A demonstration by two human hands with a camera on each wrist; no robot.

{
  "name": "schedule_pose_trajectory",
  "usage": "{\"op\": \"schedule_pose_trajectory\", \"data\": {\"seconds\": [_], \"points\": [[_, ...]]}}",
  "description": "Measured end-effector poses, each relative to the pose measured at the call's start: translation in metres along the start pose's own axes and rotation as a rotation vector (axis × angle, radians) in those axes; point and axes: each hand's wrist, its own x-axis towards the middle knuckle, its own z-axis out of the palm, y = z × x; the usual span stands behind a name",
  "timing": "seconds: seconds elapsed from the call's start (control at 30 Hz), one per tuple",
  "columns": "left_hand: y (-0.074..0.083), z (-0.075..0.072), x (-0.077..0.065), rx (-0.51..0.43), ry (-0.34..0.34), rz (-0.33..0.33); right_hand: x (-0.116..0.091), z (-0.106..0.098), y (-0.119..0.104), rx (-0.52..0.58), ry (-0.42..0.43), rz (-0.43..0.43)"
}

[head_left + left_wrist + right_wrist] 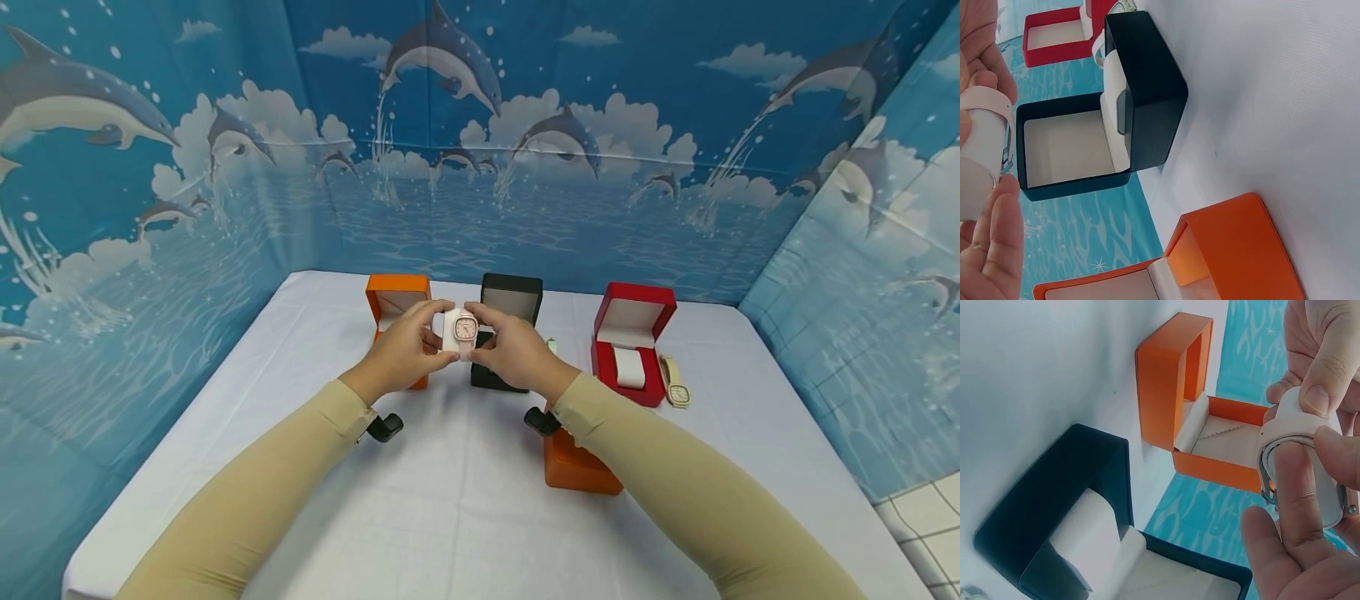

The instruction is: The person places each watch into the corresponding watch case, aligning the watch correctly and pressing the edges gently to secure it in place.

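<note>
A watch (pixel 466 328) with a pale pink strap and square rose-gold case sits on a white watch cushion (pixel 449 333), raised over the table between both hands. From the left, my left hand (pixel 405 346) grips the cushion with thumb and fingers. My right hand (pixel 516 350) pinches the watch and cushion from the other side. In the right wrist view, a finger of the right hand (pixel 1300 550) goes under the strap (pixel 1285 430) beside the cushion. Behind the hands stand an open orange watch box (pixel 398 285) and an open black one (pixel 512 292), both partly hidden.
To the right, an open red box (pixel 637 296) holds a white cushion (pixel 629 367), with a gold-coloured watch (pixel 677 390) beside it. Under my right forearm is a brown-orange box (pixel 577 467). A pale-strapped watch (pixel 1100 49) lies by the black box. A dolphin-print curtain (pixel 480 208) surrounds the white-covered table (pixel 420 508).
</note>
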Motion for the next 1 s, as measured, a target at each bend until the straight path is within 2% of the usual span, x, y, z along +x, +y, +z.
{"op": "schedule_pose_trajectory", "data": {"seconds": [0.37, 0.73, 1.0], "points": [[0.0010, -0.0018, 0.0010, -0.006, -0.004, -0.007, 0.0014, -0.0016, 0.0005, 0.053, -0.016, -0.009], [0.0007, -0.0025, 0.0005, -0.009, -0.009, -0.006, 0.0031, -0.0011, 0.0010, 0.171, -0.045, -0.029], [0.0007, -0.0024, -0.0003, -0.004, -0.024, 0.007, 0.0028, -0.0003, 0.0015, 0.172, -0.053, -0.040]]}}
